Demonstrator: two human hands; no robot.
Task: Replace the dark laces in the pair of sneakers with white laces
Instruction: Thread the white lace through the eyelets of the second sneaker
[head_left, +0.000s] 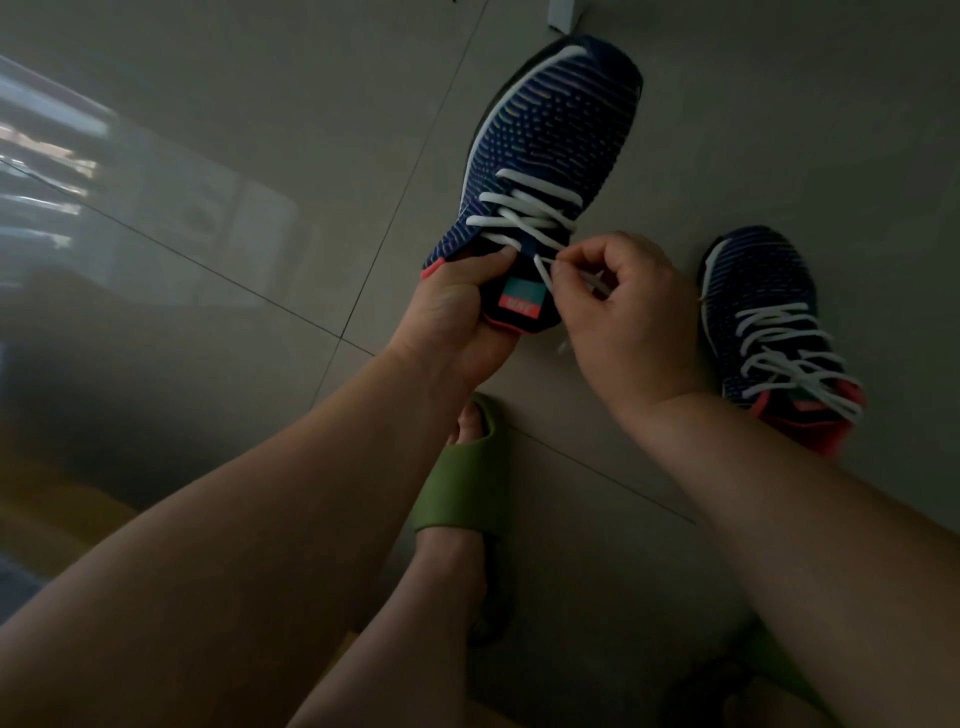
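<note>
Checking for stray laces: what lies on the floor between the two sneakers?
In the head view the right hand, pinching the white lace, fills the gap between the held sneaker and the other sneaker; visible floor there is bare.

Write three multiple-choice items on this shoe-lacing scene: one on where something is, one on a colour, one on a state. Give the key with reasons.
1. Where does the second sneaker lie?
A. On the floor beside the right forearm
B. On top of the held sneaker
C. On the person's foot

2. What colour is the slide sandal on the foot below the hands?
A. White
B. Green
C. Red

3. What is the right hand doing?
A. Resting flat on the floor
B. Pinching a white lace at the held sneaker
C. Gripping the sandal

Key: 1 A, it sits on the tiled floor by the right forearm, untouched. 2 B, the sandal is olive green. 3 B, the fingers are curled round the lace end near the tongue, while the left hand grips the sneaker's heel end.
</note>
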